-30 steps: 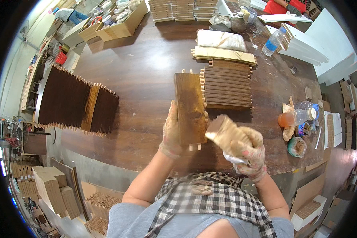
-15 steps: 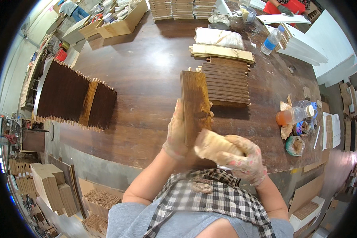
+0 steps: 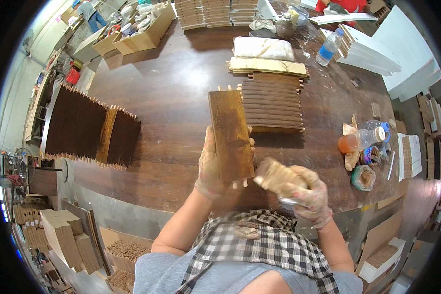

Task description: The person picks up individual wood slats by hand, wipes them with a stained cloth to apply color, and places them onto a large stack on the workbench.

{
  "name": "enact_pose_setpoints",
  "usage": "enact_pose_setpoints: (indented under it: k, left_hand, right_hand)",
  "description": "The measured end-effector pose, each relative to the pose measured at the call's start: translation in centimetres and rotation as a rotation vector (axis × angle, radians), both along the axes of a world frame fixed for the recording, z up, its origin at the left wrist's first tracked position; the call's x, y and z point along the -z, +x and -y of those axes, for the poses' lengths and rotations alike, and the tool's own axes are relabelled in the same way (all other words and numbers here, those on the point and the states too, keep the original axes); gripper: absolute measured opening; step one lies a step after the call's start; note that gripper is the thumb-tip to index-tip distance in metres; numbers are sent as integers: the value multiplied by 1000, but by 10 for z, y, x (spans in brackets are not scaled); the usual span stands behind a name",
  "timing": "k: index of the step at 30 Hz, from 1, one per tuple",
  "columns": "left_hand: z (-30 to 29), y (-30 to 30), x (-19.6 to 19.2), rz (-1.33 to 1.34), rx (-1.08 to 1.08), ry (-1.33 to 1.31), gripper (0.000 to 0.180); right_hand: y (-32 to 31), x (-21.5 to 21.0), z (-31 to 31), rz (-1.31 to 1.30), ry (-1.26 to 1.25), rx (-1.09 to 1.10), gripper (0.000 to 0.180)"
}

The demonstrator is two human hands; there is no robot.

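My left hand (image 3: 209, 164), in a stained glove, grips a brown wooden slat (image 3: 230, 139) by its left edge, fingertips showing along its right side. The slat is tilted up above the table, with pale dowel pegs poking out at its far and near ends. In my gloved right hand (image 3: 306, 196) is a tan pad (image 3: 275, 176), cloth or sponge, I cannot tell which. The pad is just off the slat's near right corner. Beyond the slat lies a row of dark slats with pegs (image 3: 272, 105). At the left stands a longer row of dark slats (image 3: 76, 125) with one lighter slat (image 3: 106, 134) among them.
Pale slats (image 3: 267, 66) and a white wrapped bundle (image 3: 263, 48) lie at the back. A water bottle (image 3: 330, 47), an orange-filled bottle (image 3: 357, 140) and a small bag (image 3: 363, 177) stand at the right. White boards (image 3: 370, 51) rise at the far right, near another person's gloved hand (image 3: 335, 8).
The slat has shifted slightly left and turned its broad face more toward me. My right hand with the pad has moved away from its edge, to the right. The whole view has shifted a little.
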State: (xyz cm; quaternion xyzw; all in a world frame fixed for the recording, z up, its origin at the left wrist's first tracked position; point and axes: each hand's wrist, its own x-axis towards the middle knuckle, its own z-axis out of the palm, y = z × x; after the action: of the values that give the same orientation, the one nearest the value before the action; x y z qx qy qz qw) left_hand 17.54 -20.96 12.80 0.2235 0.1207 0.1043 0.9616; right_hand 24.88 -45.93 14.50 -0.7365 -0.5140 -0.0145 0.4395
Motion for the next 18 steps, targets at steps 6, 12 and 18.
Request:
enact_pose_setpoints:
  k: [6, 12, 18]
  left_hand:
    - [9, 2, -12, 30, 3, 2, 66]
    - [-4, -6, 13, -6, 29, -50, 61]
    - [10, -2, 11, -76, -74, 65, 69]
  right_hand:
    - [1, 9, 10, -350, 226, 96, 39]
    - [-4, 10, 5, -585, 421, 165, 42]
    - [-6, 11, -3, -646, 449, 105, 46]
